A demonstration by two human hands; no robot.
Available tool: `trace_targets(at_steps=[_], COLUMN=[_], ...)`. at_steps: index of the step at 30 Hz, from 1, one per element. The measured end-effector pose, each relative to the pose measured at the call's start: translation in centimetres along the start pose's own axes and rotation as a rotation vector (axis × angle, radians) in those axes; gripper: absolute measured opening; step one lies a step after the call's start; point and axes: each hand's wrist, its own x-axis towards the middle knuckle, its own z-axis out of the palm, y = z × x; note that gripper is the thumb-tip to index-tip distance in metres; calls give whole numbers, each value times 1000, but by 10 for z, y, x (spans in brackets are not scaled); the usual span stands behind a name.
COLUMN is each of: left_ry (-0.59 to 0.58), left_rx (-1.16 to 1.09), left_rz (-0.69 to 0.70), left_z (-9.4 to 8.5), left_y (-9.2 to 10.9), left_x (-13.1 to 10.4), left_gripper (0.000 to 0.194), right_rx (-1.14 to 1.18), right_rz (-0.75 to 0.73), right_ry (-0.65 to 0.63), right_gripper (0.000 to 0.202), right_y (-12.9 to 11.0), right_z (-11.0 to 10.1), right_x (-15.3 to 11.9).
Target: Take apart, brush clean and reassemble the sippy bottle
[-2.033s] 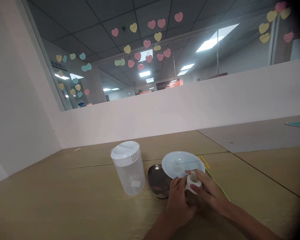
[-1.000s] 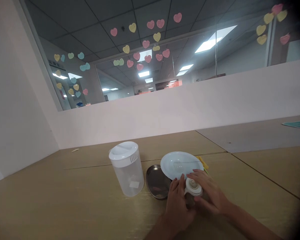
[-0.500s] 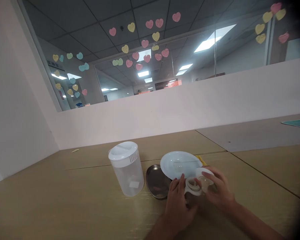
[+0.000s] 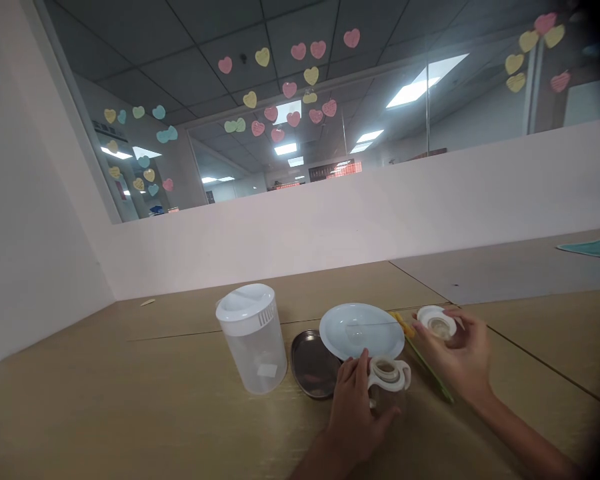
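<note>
My left hand (image 4: 357,410) is wrapped round a small clear jar (image 4: 389,383) with a white collar and a side loop; its round mouth is uncovered. Off to the right, my right hand (image 4: 460,350) grips a white round lid (image 4: 437,323) by its edge, with the inner side turned towards me. A white plate (image 4: 337,317) stands just behind the jar. Beside my left hand lies a dark metal tray (image 4: 313,365). Between plate and right hand rests a yellow flower with a green stem (image 4: 433,369).
Left of the tray stands a translucent white-lidded pitcher (image 4: 257,347). A teal cloth (image 4: 593,248) lies at the far right of the table. Behind the table rises a white wall (image 4: 280,247) below a window with heart-shaped notes.
The lid has come away from the jar, carried right and up by my right hand. The flower's green stem has come into view. My left hand keeps its place on the jar.
</note>
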Motion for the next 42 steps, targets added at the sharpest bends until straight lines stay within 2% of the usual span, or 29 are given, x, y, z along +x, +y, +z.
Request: trace_targets(at_steps=[3, 7, 12, 16, 26, 31, 36, 39, 42], left_ry=[-3, 6, 0, 14, 14, 5, 2, -3, 0], left_rx=[-3, -14, -10, -5, -5, -6, 0, 3, 8], left_rz=[6, 8, 29, 40, 46, 26, 18, 19, 33], left_z=[0, 0, -1, 0, 1, 0, -1, -1, -1], left_y=[1, 2, 3, 1, 1, 0, 1, 2, 1], left_x=[0, 0, 1, 0, 0, 0, 1, 1, 0], left_gripper=[87, 89, 88, 89, 89, 87, 87, 88, 88], right_rx=[111, 358, 459, 444, 526, 327, 21, -31, -21], right_rz=[141, 373, 496, 502, 542, 523, 352, 304, 319], right_ry=[39, -95, -220, -279, -280, -316, -343, -414, -489], right_gripper=[49, 41, 36, 32, 36, 38, 42, 40, 38], right_y=[-12, -20, -8, -5, -25, -7, 14, 17, 14], right_z=[1, -3, 0, 4, -1, 5, 10, 11, 11], right_x=[12, 20, 10, 5, 15, 1, -9, -8, -7])
